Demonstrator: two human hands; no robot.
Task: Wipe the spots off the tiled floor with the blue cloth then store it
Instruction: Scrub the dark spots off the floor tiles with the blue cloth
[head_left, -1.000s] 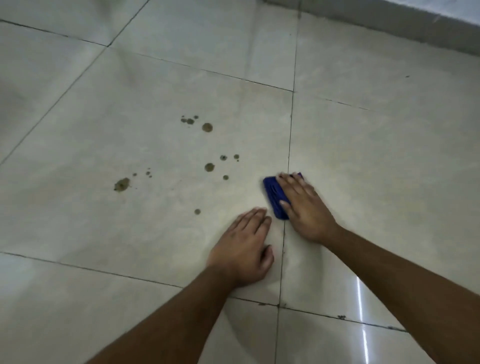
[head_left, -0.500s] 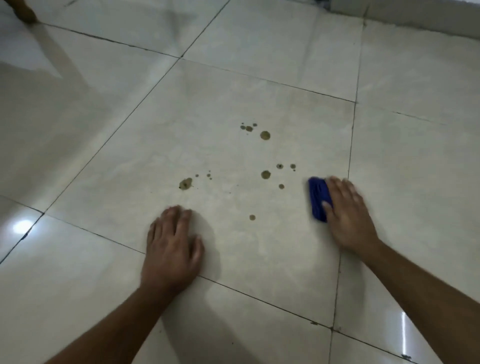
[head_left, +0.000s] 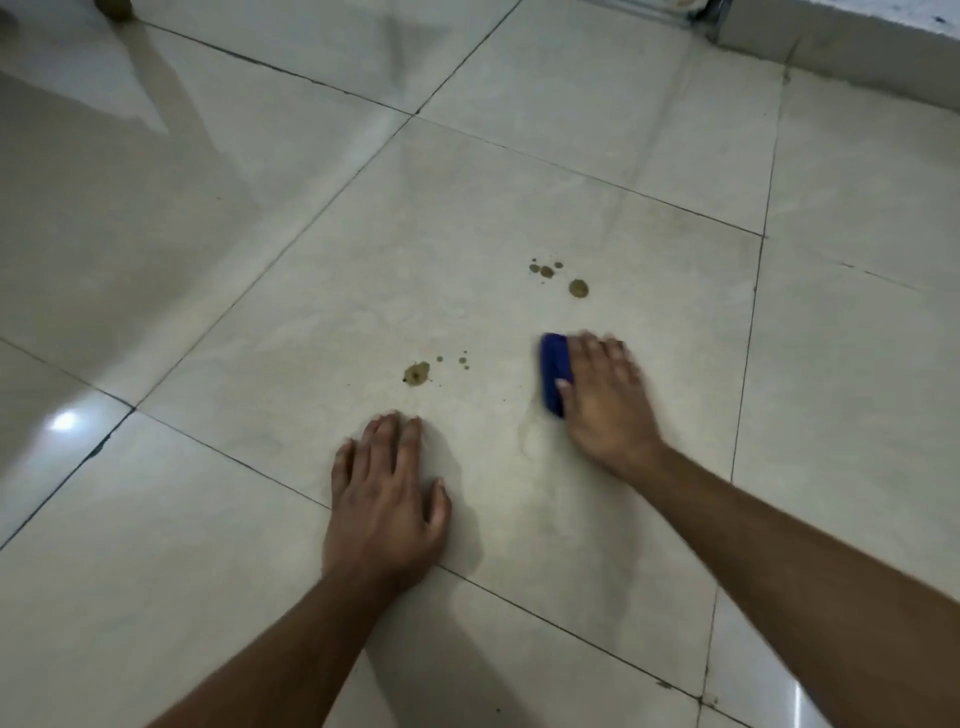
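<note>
A folded blue cloth (head_left: 551, 371) lies on the pale tiled floor (head_left: 363, 260), mostly under my right hand (head_left: 605, 400), which presses it flat with straight fingers and looks motion-blurred. Brown spots remain on the tile: a larger blotch (head_left: 416, 373) with small specks beside it to the left of the cloth, and a cluster (head_left: 545, 270) plus one round spot (head_left: 578, 288) farther away. A faint wet smear shows just behind the cloth. My left hand (head_left: 387, 499) rests palm-down on the floor, fingers spread, just nearer than the blotch.
Dark grout lines cross the floor. A low grey wall base (head_left: 841, 52) runs along the far right. A brown object (head_left: 117, 8) sits at the far left top edge. Light glares on the tiles at left and bottom right.
My right hand has slid the cloth leftward over the middle spots, which no longer show. My left hand moved away from my right, then stayed planted. The view shifted.
</note>
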